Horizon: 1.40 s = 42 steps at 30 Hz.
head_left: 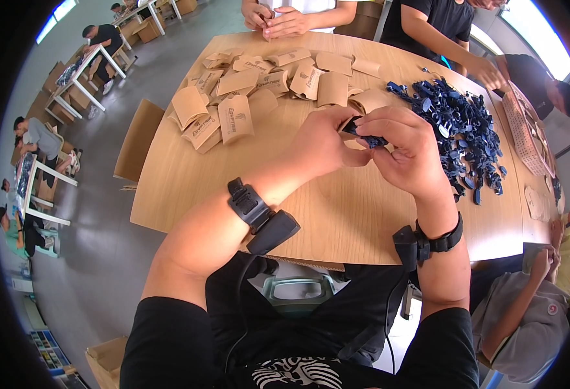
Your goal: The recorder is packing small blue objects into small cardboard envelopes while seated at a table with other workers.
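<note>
While a dark blue piece (365,138) is pinched by both the left hand (327,146) and right hand (405,152), kraft pillow boxes (252,84) are seen at 11 o'clock on the tabletop (194,188).

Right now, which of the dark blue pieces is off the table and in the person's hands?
The single dark blue piece pinched between the left hand and right hand, held above the wooden table. The others lie heaped in the dark blue pile to the right.

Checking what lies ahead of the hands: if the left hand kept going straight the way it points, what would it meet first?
The left hand points rightward, so it would first meet the small dark blue piece, also pinched by the right hand; the blue pile lies beyond.
</note>
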Each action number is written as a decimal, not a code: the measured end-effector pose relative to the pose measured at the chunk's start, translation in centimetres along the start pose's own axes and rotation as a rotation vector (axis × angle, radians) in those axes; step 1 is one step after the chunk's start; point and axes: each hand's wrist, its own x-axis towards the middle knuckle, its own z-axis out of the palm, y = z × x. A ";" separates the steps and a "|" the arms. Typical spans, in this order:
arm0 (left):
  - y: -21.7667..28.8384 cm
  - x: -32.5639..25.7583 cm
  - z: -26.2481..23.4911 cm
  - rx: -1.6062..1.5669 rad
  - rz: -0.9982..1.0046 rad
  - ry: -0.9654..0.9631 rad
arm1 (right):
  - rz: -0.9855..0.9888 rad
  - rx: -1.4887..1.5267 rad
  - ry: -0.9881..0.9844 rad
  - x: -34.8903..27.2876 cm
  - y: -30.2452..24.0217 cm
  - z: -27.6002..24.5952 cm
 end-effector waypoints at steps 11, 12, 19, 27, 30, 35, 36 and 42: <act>-0.2 0.0 0.3 -0.227 -0.113 -0.089 | 0.295 -0.004 -0.115 0.3 -1.1 -0.4; -0.2 0.0 0.2 -0.189 -0.109 -0.099 | 0.297 0.026 -0.103 0.3 -1.1 -0.3; -0.8 0.2 0.3 -0.171 -0.071 -0.116 | 0.110 0.026 -0.077 0.6 -1.0 -0.6; -1.3 0.4 0.2 -0.282 -0.042 -0.184 | 0.271 0.134 -0.018 -0.3 0.2 0.2; -0.8 0.2 0.6 -0.425 -0.057 -0.153 | 0.201 0.140 -0.022 -0.1 0.3 0.4; -1.3 0.4 0.1 -0.543 -0.156 -0.190 | 0.222 0.122 -0.111 0.2 0.0 0.3; -1.3 0.4 0.1 -0.581 -0.187 -0.205 | 0.262 0.127 -0.135 0.1 0.3 0.3; -0.9 0.6 0.0 -0.475 -0.268 -0.227 | 0.352 0.209 -0.124 -0.7 1.5 0.7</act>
